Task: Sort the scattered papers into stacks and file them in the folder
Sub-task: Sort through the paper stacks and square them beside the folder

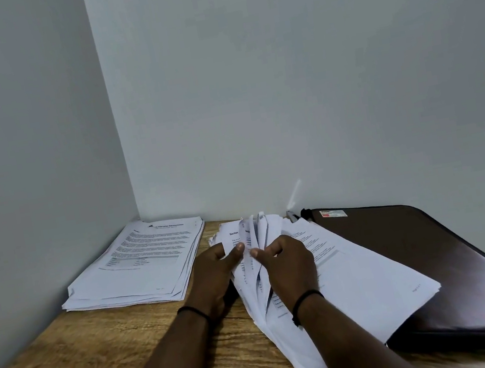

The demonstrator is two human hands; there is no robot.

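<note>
My left hand (214,272) and right hand (290,264) pinch loose papers (254,246) with bent fingers. A bad grip could drop them onto the folder (422,250) at 3 o'clock.

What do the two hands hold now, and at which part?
Both hands, left and right, hold the loose bundle of papers on the wooden table, pinching separated sheets near the middle, thumbs between the pages.

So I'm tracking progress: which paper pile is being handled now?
The fanned middle pile, gripped by left hand and right hand; the neat stack in the corner lies untouched.
</note>
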